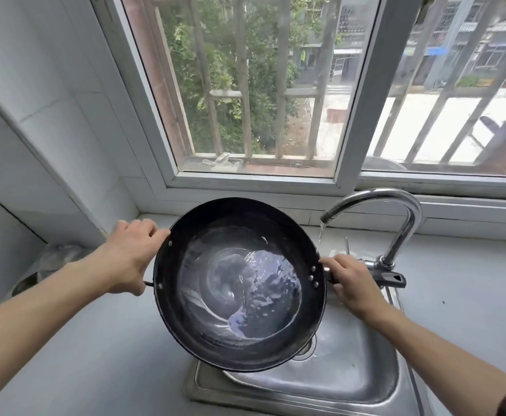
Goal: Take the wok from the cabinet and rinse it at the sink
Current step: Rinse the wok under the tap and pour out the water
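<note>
A: Where is the wok (239, 283)?

B: Between the two hands, held above the steel sink (362, 382). It is dark, round, and has a shallow pool of water (263, 295) lying in its bottom, toward the right hand's side.

A: How does the left hand (128, 259) hold it?

B: It grips the small loop handle at the wok's left rim, fingers curled over the top edge and the thumb underneath.

A: And the right hand (350, 283)?

B: Its fingers wrap around the long black handle (391, 279) just beside the rim; the handle's end pokes out beyond the knuckles.

A: Is the tap on?

B: Yes. The curved chrome faucet (395, 217) stands just beyond the right hand, and a thin stream (321, 235) falls from its spout, close to the wok's right edge. Whether it lands inside the wok or past the rim cannot be told.

A: Anything else near the hands?

B: A grey counter (95, 355) under the left forearm, and a barred window (245, 85) beyond both hands.
</note>
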The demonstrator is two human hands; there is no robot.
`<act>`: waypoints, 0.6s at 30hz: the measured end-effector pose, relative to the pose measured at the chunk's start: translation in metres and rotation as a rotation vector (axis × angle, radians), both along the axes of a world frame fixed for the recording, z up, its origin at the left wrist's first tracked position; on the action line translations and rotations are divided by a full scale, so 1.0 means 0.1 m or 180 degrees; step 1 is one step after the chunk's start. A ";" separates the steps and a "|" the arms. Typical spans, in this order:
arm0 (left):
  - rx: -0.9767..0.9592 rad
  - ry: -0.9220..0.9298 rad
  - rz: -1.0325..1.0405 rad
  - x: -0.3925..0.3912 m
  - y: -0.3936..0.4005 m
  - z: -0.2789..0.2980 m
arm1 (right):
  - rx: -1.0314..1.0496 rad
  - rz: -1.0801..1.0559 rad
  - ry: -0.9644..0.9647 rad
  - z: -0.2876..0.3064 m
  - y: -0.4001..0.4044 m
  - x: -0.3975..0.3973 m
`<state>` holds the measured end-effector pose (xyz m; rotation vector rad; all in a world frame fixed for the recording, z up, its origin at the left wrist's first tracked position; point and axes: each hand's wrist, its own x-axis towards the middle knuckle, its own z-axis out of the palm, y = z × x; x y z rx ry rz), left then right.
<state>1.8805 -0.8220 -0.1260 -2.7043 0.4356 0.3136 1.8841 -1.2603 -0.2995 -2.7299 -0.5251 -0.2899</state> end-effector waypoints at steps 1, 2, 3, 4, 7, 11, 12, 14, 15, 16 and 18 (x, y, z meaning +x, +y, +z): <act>-0.0021 -0.0044 -0.0033 0.02 -0.02 -0.02 | -0.0023 -0.0046 0.0004 0.01 -0.02 0.00; -0.0043 -0.0079 -0.0062 0.03 -0.03 -0.04 | -0.0046 -0.0082 0.0017 0.03 -0.05 0.00; -0.0074 -0.0108 -0.0089 0.05 -0.05 -0.06 | -0.0067 -0.0115 0.0020 0.05 -0.08 -0.01; -0.0119 -0.0128 -0.0106 0.07 -0.06 -0.08 | -0.0084 -0.0144 0.0018 0.05 -0.10 -0.01; -0.0303 -0.0200 -0.0141 0.12 -0.07 -0.16 | -0.0107 -0.0194 -0.0030 0.09 -0.17 0.00; -0.0384 -0.0467 -0.0181 0.21 -0.07 -0.26 | -0.0163 -0.0267 -0.0176 0.17 -0.21 0.03; -0.0404 -0.0547 -0.0203 0.24 -0.06 -0.29 | -0.0168 -0.0276 -0.0212 0.19 -0.20 0.03; -0.0457 -0.0712 -0.0255 0.29 -0.05 -0.33 | -0.0190 -0.0288 -0.0293 0.22 -0.18 0.03; -0.0494 -0.0790 -0.0278 0.30 -0.04 -0.35 | -0.0209 -0.0294 -0.0324 0.23 -0.17 0.03; -0.0535 -0.0858 -0.0294 0.32 -0.03 -0.36 | -0.0220 -0.0298 -0.0351 0.23 -0.16 0.03; -0.0629 -0.0977 -0.0308 0.33 -0.01 -0.39 | -0.0210 -0.0309 -0.0383 0.23 -0.14 0.03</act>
